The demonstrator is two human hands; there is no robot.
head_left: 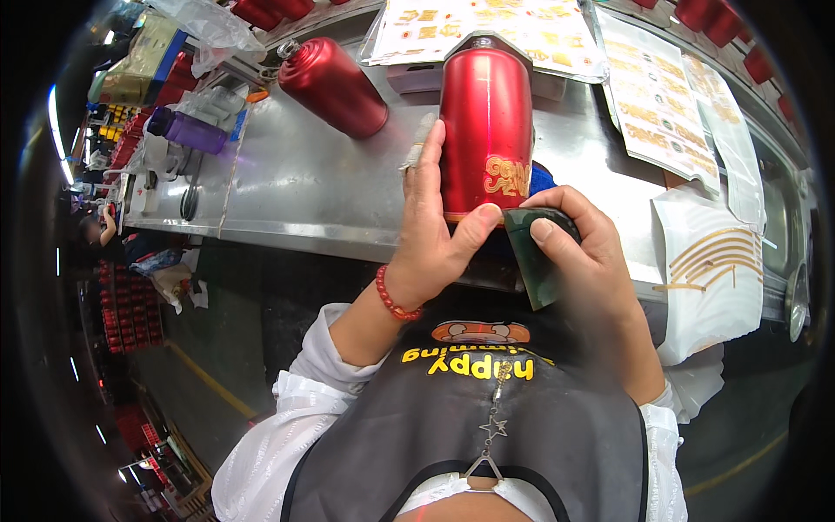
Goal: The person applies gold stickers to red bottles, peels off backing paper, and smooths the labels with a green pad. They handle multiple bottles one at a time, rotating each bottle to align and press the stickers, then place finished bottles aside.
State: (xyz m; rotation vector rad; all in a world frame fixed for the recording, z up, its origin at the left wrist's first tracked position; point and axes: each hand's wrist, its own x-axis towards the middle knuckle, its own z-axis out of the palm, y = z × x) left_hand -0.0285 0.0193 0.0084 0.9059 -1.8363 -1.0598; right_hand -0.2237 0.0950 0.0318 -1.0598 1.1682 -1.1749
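In front of me a glossy red metal bottle (485, 104) lies with its neck pointing away. A gold decal (507, 177) sits on its lower right side. My left hand (439, 217) grips the bottle's near end, fingers along its left side and thumb at the base. A whitish wrap (419, 148) covers one finger. Pinched between thumb and fingers of my right hand (591, 239) is a thin dark green scraper (537, 265). Its upper edge meets the bottle's near right corner; whether it presses there I cannot tell. Blue cloth (541, 179) shows behind the bottle.
On the steel table (296, 187), another red bottle (335, 87) lies to the left, beyond it a purple bottle (187, 129). Sheets of gold decals (496, 35) lie at the back. A white sheet with gold strips (711, 270) overhangs the right edge. Another person (97, 230) is far left.
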